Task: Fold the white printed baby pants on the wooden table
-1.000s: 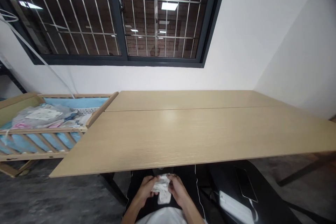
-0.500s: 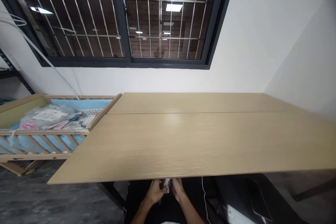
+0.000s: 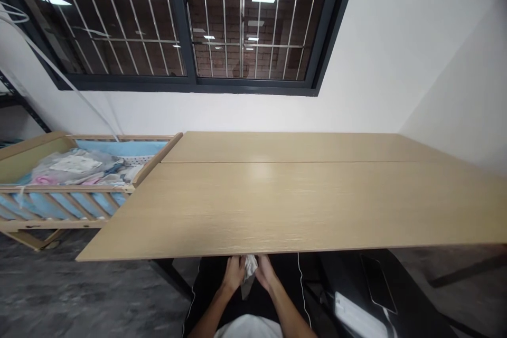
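Note:
Below the near edge of the wooden table (image 3: 277, 211), both hands are close together over my lap. My left hand (image 3: 234, 273) is closed on one side of a crumpled whitish piece (image 3: 249, 268), and my right hand (image 3: 266, 273) is closed on its other side. The piece looks thin and soft; whether it is paper, cloth or plastic I cannot tell. A greyish part of it hangs down between the wrists. The table edge partly hides the fingertips.
A wooden crib (image 3: 79, 188) holding bagged cloths stands at the left. On a black seat at the right lie a dark phone (image 3: 378, 282) and a white box-like device (image 3: 358, 317). A white cable (image 3: 301, 285) hangs beside my right arm. A barred window is ahead.
The whitish piece now shows larger, with a greyish part hanging down between my hands. My hands stay together under the table edge. The view has tilted slightly downward.

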`<state>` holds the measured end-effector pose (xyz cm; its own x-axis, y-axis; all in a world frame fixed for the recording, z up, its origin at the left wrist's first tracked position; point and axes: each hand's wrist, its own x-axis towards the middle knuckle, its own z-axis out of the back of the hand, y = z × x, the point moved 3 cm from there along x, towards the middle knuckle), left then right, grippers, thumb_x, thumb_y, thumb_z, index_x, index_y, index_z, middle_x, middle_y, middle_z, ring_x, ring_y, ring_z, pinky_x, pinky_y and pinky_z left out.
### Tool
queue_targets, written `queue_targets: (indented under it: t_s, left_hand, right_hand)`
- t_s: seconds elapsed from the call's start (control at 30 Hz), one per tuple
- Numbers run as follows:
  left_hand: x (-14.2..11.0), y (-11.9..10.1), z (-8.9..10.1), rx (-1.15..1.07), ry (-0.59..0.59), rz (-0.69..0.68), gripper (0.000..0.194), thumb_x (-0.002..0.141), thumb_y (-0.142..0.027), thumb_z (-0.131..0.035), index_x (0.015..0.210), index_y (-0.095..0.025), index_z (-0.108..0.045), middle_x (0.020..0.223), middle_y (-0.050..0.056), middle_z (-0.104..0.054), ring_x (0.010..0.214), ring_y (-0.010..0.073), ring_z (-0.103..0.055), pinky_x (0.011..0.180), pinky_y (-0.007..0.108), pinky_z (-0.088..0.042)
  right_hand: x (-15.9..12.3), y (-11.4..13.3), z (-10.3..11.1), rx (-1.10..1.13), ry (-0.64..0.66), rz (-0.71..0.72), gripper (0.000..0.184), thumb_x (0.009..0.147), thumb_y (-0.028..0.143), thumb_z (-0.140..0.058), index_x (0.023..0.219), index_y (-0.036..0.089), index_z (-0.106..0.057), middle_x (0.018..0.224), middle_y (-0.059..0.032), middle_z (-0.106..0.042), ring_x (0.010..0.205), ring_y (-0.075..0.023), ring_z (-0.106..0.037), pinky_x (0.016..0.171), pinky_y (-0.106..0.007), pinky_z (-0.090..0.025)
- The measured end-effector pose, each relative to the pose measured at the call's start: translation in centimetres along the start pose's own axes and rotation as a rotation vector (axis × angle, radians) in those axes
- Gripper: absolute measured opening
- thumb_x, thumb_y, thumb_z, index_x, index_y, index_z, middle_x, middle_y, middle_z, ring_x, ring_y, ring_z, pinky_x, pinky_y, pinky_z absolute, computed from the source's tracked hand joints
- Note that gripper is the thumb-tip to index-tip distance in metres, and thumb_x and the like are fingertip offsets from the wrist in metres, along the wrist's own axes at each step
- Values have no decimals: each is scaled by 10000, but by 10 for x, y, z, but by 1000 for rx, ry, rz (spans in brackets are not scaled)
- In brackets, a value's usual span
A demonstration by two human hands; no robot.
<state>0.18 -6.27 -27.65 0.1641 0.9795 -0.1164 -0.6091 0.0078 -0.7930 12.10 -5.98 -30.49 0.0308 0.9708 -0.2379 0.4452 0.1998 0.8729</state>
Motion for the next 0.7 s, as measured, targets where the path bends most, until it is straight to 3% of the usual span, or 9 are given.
queue_targets:
  t_s: [0.13, 0.2, 0.33, 0.4, 0.5, 0.57, 0.7]
  left_hand:
    - [0, 8, 0, -19, -43, -1, 395, 968, -299, -345, 1106, -179, -695, 1139, 133, -755, 1162, 262, -676, 995, 343, -501]
    - [-5, 9, 4, -16, -65, -16, 390, 965, -311, -350, 1103, -177, -690, 1125, 136, -755, 1140, 267, -682, 1008, 360, -499]
    - [-28, 5, 19, 4, -138, -74, 410, 967, -314, -340, 1241, -206, -626, 1289, 117, -681, 1287, 271, -575, 1122, 427, -418]
    - [-44, 0, 27, -11, -130, -116, 396, 987, -349, -320, 1203, -240, -633, 1229, 98, -703, 1225, 271, -606, 1097, 445, -443]
    - [-70, -8, 38, -121, -73, -141, 393, 1016, -431, -312, 1142, -256, -641, 1182, 90, -719, 1127, 250, -657, 1032, 417, -508]
    - [-87, -13, 47, -184, -58, -131, 402, 1025, -461, -324, 1178, -256, -634, 1231, 87, -708, 1157, 230, -656, 1038, 390, -514]
    - [-109, -30, 70, -151, -150, -181, 384, 1025, -452, -361, 1181, -277, -665, 1206, 56, -733, 1152, 220, -677, 1032, 380, -538]
  right_hand:
    - [-3, -2, 3, -241, -17, 55, 249, 563, 329, -695, 755, 170, -693, 730, -70, -720, 810, -310, -709, 796, -407, -541]
    - [-8, 0, 9, -290, -16, 74, 244, 552, 264, -674, 773, 165, -708, 753, -74, -724, 839, -319, -702, 834, -424, -530]
    - [-36, 20, 26, -619, -16, 330, 355, 674, 189, -547, 986, 195, -717, 1019, -89, -724, 1013, -288, -668, 964, -427, -486]
    - [-58, 29, 33, -847, 11, 452, 325, 750, 147, -472, 975, 220, -694, 1000, -77, -695, 978, -259, -661, 943, -416, -503]
    - [-88, 33, 44, -1026, -12, 500, 315, 861, 134, -411, 986, 256, -673, 973, -59, -680, 971, -242, -668, 943, -403, -525]
    - [-103, 35, 51, -1073, -72, 513, 330, 923, 179, -409, 1112, 278, -661, 1100, -68, -695, 1086, -249, -665, 977, -394, -530]
    - [-128, 54, 48, -1167, -38, 535, 396, 957, 238, -434, 1316, 261, -598, 1322, -102, -653, 1253, -263, -614, 1020, -349, -531]
